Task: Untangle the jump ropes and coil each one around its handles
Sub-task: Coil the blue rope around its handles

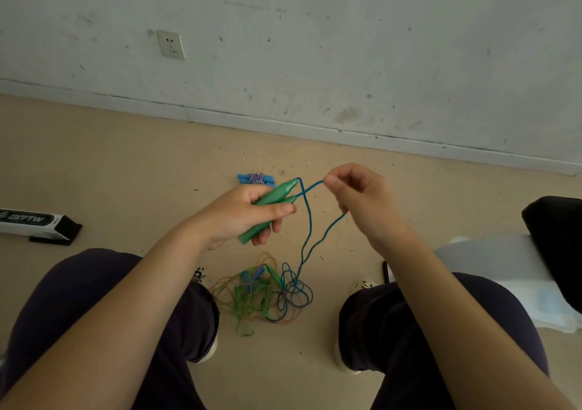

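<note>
My left hand grips two green handles held side by side, their tips pointing up and right. A blue rope runs out of the handle tips. My right hand pinches that rope a short way from the tips. Two strands of it hang down to loose loops on the floor between my knees. Beside those loops lies a tangle of green and orange ropes with blue and green handles in it. Behind my left hand, a coiled rope with blue handles rests on the floor.
My two knees in dark trousers frame the pile. A white and black box lies on the floor at the left. A dark bag and a white plastic sheet sit at the right. The wall with a socket stands behind.
</note>
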### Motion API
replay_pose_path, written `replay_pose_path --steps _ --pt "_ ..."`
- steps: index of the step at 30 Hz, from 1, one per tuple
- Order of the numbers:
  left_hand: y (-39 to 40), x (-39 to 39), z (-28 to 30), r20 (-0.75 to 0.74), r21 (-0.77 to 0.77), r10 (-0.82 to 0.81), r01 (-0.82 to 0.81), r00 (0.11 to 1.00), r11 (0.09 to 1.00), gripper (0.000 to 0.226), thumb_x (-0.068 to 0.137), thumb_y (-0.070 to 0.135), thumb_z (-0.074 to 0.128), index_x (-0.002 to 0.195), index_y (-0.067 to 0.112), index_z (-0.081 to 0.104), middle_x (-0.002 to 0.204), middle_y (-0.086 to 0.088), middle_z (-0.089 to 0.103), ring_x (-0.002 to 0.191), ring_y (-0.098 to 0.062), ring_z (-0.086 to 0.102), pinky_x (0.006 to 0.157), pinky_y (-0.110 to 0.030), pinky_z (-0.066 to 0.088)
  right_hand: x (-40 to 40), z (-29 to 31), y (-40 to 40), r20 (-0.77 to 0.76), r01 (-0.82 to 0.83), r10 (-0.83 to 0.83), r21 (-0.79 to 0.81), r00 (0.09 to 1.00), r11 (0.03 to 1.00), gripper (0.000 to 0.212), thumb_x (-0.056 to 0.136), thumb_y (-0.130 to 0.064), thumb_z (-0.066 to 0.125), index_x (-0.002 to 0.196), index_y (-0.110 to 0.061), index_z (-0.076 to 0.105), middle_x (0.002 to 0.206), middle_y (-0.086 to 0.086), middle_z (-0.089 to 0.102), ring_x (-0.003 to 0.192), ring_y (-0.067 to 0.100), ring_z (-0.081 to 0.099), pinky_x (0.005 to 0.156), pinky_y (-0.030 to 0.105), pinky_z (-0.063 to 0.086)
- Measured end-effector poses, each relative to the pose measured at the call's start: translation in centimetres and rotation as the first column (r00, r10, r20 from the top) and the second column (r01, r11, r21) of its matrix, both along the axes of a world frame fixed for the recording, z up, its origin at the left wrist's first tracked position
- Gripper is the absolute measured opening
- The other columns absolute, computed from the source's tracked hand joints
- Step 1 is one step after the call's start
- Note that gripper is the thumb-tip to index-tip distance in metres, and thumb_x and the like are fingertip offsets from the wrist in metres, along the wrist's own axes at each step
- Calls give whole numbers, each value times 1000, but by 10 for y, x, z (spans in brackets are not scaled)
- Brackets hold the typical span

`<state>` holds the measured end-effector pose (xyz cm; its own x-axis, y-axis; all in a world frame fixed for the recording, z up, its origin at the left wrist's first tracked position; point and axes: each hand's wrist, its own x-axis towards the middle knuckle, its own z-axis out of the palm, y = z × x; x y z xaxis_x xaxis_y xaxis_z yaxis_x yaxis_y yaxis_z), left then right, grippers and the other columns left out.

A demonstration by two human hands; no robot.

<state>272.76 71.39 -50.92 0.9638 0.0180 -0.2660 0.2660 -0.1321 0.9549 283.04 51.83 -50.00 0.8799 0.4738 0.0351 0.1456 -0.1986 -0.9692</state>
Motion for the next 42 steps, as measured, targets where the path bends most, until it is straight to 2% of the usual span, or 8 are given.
replay_pose_path --steps 3,7,16,20,27,33,36,42 --pt "1 -1 0 -5 -18 -28 28 1000 999 34 86 30 71 109 6 68 71 -3 62 55 -18 54 52 -29 46 2 0 -3 5 19 -19 31 1000 999 5 93 -17 64 89 -18 65 84 0 65 81 12 61 76 28 52" --pt "-7 -1 0 -2 -64 -65 65 998 996 46 80 36 71 111 2 66 71 -4 61 53 -18 54 51 -29 45 -8 -2 3 -13 -163 165 80 986 983 13 92 -11 66 104 -8 63 107 12 68 99 14 65 88 27 53" --pt "-12 -3 -3 -41 -163 -75 67 996 984 44 80 37 71 119 19 65 75 -7 62 54 -22 57 50 -29 48 -13 1 9 20 -285 285 58 958 957 12 90 -5 66 102 -3 66 71 8 61 57 5 56 54 21 46" --pt "-14 -4 -3 -53 -127 -102 94 993 987 41 81 40 69 118 21 64 76 -7 62 53 -21 55 46 -27 43 -14 0 8 27 -319 320 -33 947 947 12 91 -10 66 102 -5 67 66 6 55 55 1 50 53 11 38" --pt "-6 -3 4 -93 -21 -147 146 985 989 39 84 41 63 100 6 65 72 -6 65 57 -20 61 44 -25 43 -5 3 2 -28 -181 181 4 983 983 10 92 -19 67 97 -11 70 57 0 52 51 10 44 48 19 36" --pt "1 4 1 75 -220 305 -282 949 934 20 100 28 54 97 10 60 71 -4 59 46 -13 48 37 -19 32 2 1 1 -64 -28 30 29 998 999 7 96 -15 59 90 -14 55 62 3 60 48 16 49 51 24 40" --pt "2 5 -2 88 -74 347 -341 934 937 15 99 29 58 103 15 61 70 -1 58 47 -11 42 40 -18 32 1 -2 3 -63 -59 56 -45 996 997 8 93 -14 65 87 -14 60 65 1 65 49 13 47 50 25 40" --pt "-4 4 -6 -33 204 117 -108 993 973 29 83 27 79 105 21 60 71 -1 59 48 -8 47 45 -20 38 -12 -5 10 -25 -256 256 -181 966 950 6 84 -15 76 82 -17 71 75 -4 67 64 3 57 61 16 46"
